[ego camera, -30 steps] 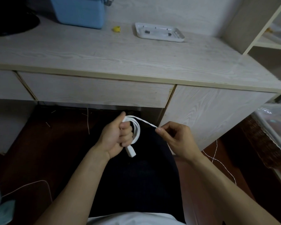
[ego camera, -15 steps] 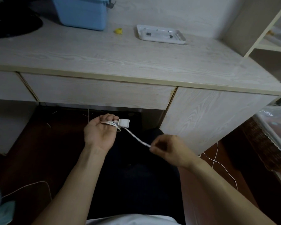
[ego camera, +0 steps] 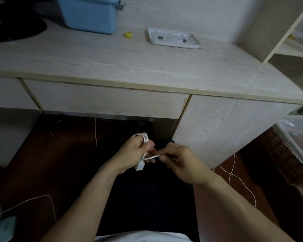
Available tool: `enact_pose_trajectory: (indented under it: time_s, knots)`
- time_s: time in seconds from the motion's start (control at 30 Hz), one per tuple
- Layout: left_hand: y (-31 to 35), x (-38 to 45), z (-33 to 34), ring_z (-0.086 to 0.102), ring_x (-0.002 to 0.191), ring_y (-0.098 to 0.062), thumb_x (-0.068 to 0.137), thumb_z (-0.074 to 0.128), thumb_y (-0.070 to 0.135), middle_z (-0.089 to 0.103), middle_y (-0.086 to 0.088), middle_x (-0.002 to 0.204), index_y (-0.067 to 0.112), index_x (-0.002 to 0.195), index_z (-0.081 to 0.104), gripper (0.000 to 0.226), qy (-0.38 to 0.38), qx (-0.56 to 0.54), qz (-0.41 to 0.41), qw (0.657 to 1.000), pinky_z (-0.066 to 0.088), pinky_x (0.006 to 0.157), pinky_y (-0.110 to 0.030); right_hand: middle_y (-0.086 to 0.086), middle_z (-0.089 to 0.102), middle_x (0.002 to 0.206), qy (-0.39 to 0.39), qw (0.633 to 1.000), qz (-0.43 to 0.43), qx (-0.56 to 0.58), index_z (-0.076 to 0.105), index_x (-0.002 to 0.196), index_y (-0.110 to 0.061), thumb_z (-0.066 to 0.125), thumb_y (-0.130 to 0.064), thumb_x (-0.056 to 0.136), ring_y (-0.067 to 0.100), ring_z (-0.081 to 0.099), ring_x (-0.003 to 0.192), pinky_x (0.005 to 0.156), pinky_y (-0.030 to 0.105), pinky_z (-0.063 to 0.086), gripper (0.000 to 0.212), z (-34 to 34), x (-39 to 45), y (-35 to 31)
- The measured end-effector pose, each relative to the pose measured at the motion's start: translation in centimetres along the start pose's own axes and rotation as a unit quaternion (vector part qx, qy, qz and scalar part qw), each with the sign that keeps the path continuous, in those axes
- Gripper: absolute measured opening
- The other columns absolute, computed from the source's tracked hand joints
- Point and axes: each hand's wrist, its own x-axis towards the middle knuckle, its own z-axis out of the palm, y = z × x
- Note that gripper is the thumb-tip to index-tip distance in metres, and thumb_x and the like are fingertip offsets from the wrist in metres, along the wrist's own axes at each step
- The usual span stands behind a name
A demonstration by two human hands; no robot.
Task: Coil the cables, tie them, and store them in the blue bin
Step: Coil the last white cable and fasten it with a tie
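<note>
L hand (ego camera: 132,151) grips white cable (ego camera: 144,137) loops — keeps coil from springing. R hand (ego camera: 180,161) pinches free strand taut, prob. to wrap; blue bin (ego camera: 89,14) waits on desk (ego camera: 147,67).

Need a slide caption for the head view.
Left hand grips coiled white cable; right hand pinches its strand below the desk.

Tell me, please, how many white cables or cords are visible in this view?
4: one coiled cable held in the hands, one cord on the floor at right, one cord at lower left, one thin cord hanging under the desk. Hidden parts may join.
</note>
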Motion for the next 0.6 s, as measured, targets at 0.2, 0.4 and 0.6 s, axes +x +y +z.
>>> enact_pose_trajectory:
  time_s: [0.2, 0.4, 0.6]
  knots:
    - [0.3, -0.5, 0.4, 0.035, 0.043, -0.012, 0.105, 0.037, 0.023, 0.045, -0.005, 0.053, 0.001, 0.093, 0.058, 0.033, -0.182, -0.034, -0.062, 0.981, 0.034, 0.048, -0.025, -0.009, 0.070, 0.082, 0.103, 0.990, 0.061, 0.078, 0.068, 0.096, -0.017, 0.070, -0.024, 0.091, 0.006, 0.067, 0.074, 0.064, 0.015, 0.051, 0.009, -0.5, -0.1, 0.2]
    - [0.7, -0.5, -0.5, 0.013, 0.034, -0.009, 0.077, 0.039, 0.026, 0.023, 0.004, 0.041, 0.018, 0.056, 0.037, 0.022, -0.223, -0.197, -0.080, 0.951, 0.011, 0.039, -0.023, 0.001, 0.066, 0.064, 0.129, 0.982, 0.077, 0.117, 0.068, 0.077, -0.015, 0.074, -0.047, 0.078, 0.013, 0.059, 0.053, 0.050, 0.031, 0.048, 0.033, -0.4, 0.1, -0.1]
    - [0.6, 1.1, -2.5, 0.016, 0.033, -0.007, 0.086, 0.031, 0.018, 0.021, 0.009, 0.042, 0.022, 0.058, 0.035, 0.029, 0.107, -0.485, 0.034, 0.867, 0.016, 0.039, -0.025, -0.009, 0.065, 0.061, 0.184, 0.958, 0.128, 0.176, 0.073, 0.082, -0.008, 0.077, -0.022, 0.084, 0.001, 0.056, 0.052, 0.052, 0.013, 0.041, 0.015, -2.2, -0.2, 1.5]
